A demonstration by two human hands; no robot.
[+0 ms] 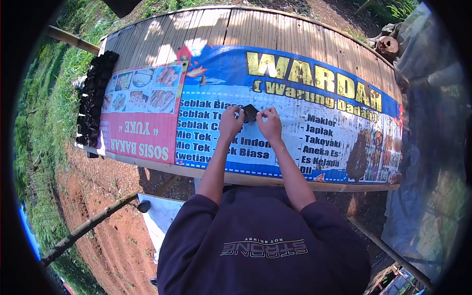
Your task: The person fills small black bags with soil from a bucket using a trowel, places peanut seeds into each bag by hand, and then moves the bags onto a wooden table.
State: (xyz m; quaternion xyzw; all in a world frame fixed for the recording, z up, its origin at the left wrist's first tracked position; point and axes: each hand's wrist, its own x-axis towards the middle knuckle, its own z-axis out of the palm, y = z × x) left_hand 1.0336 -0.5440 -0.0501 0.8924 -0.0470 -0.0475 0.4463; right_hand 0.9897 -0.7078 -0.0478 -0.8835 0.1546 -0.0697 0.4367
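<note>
Both my arms reach out over a table covered by a printed blue and white banner [314, 98]. My left hand [230, 124] and my right hand [270, 125] are close together above the banner's white menu text. Between their fingertips they pinch a small black pouch-like piece [250, 112], which looks like thin plastic. The left hand grips its left edge and the right hand its right edge. It sits just above or on the banner; I cannot tell which.
A red and pink banner [140, 132] covers the table's left part. Several small filled black bags [93, 98] stand in rows along the left edge. Bamboo slats [236, 27] form the far tabletop. A dark soil patch [357, 157] lies at right. Red earth and poles [88, 226] lie below.
</note>
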